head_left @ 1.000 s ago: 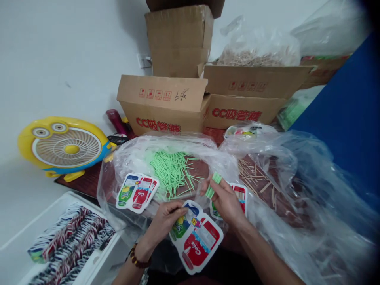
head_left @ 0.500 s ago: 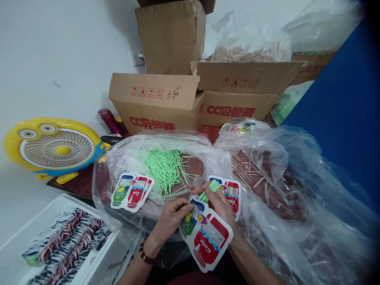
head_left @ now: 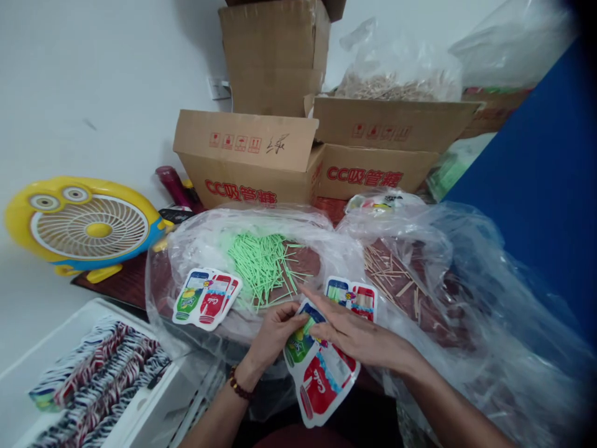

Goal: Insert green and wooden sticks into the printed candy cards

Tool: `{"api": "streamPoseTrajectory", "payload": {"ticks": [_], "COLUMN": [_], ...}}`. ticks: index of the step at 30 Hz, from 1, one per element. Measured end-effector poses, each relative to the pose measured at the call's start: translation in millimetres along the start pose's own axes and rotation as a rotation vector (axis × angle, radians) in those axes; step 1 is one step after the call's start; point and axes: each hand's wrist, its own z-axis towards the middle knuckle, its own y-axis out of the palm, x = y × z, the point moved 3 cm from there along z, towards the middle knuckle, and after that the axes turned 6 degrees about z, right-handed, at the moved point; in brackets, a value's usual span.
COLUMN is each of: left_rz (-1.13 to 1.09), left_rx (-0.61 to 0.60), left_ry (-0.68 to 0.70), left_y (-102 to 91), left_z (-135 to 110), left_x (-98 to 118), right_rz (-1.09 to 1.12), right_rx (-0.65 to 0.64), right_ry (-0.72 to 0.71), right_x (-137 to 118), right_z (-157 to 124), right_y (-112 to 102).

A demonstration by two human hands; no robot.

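Observation:
My left hand [head_left: 275, 333] pinches the top edge of a bottle-shaped printed packet [head_left: 324, 379] held in front of me. My right hand [head_left: 359, 336] lies across the packet's upper part with fingers stretched flat toward the left hand. A short bit of light green stick [head_left: 308, 325] shows at the packet's mouth between thumb and fingers. Just beyond the hands, a loose pile of green sticks [head_left: 263, 267] lies in an open clear plastic bag [head_left: 186, 249]. More printed packets rest on the bag at the left [head_left: 208, 297] and behind my right hand [head_left: 354, 292].
A second clear bag of brown sticks [head_left: 396, 274] spreads to the right. A white crate [head_left: 153, 404] of filled packets stands at the lower left, a yellow desk fan [head_left: 86, 224] at the left. Cardboard boxes [head_left: 247, 162] are stacked behind. A blue panel [head_left: 536, 174] rises at the right.
The right hand carried a bundle of green sticks from above the bag down to the packet's mouth; the bundle is now almost out of sight and the fingers have flattened over the packet.

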Motion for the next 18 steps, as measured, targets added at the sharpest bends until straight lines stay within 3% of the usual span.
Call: {"api": "streamPoseTrajectory", "payload": {"ticks": [6, 8, 12, 18], "left_rz": [-0.03, -0.044, -0.035, -0.006], "left_rx": [0.091, 0.059, -0.039, 0.02], "left_ry": [0.099, 0.08, -0.039, -0.007], "left_y": [-3.7, -1.9, 4.4, 9.2], "left_z": [4.0, 5.0, 4.8, 4.5], "left_x": [3.7, 6.4, 9.1, 11.2], "right_rz": [-0.108, -0.113, 0.012, 0.037], "right_rx": [0.164, 0.198, 0.198, 0.203], "right_ry": [0.011, 0.04, 0.052, 0.006], "right_x": [7.8, 13.6, 19.0, 24.0], "right_z": [0.7, 1.7, 3.7, 7.7], "right_y": [-17.8, -20.3, -20.2, -23.8]}}
